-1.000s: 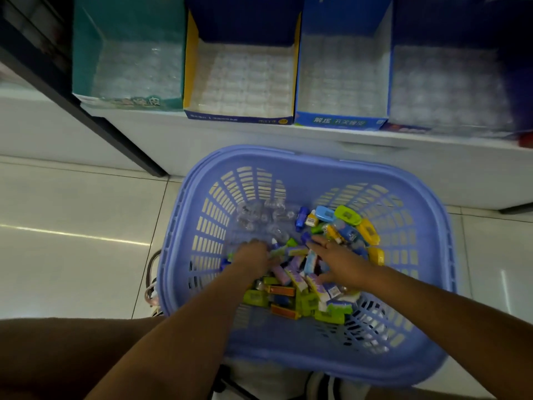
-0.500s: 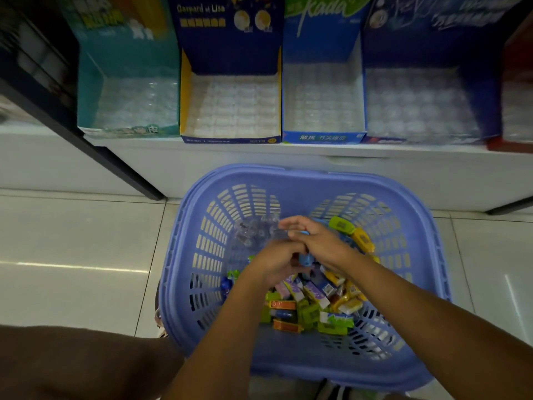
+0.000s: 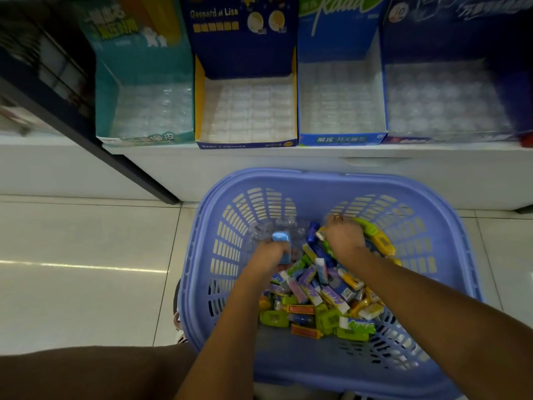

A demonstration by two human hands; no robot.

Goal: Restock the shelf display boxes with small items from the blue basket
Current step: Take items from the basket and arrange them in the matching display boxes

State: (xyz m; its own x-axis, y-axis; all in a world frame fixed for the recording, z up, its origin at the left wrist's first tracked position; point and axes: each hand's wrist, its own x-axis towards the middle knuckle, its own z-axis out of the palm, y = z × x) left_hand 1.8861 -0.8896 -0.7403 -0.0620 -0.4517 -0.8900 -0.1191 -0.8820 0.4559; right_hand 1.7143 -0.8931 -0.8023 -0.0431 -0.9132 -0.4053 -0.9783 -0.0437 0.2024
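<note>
While both hands work inside the blue basket (image 3: 331, 183) on the tiled floor, the left hand (image 3: 269, 256) curls around a small light-blue item (image 3: 281, 241), which stands upright out of the top of the fist with its long axis pointing up and away. Straight beyond it, on the white shelf (image 3: 288, 157) at the far side, sit four open display boxes side by side. From left to right they are a teal box (image 3: 106, 111), a navy and yellow box (image 3: 248, 144), a bright blue box (image 3: 341, 139) and a dark blue box (image 3: 450, 39). Each holds a clear tray whose pockets look unfilled. The navy and yellow box lies most directly ahead of the left hand, and the bright blue box is just to its right. The right hand (image 3: 344, 241) is curled knuckles-up in the far right of the heap of small colourful items (image 3: 320, 298), touching green and yellow pieces; whether it has closed on one cannot be told. The left hand is nearer to being ready to lift toward the shelf.
</note>
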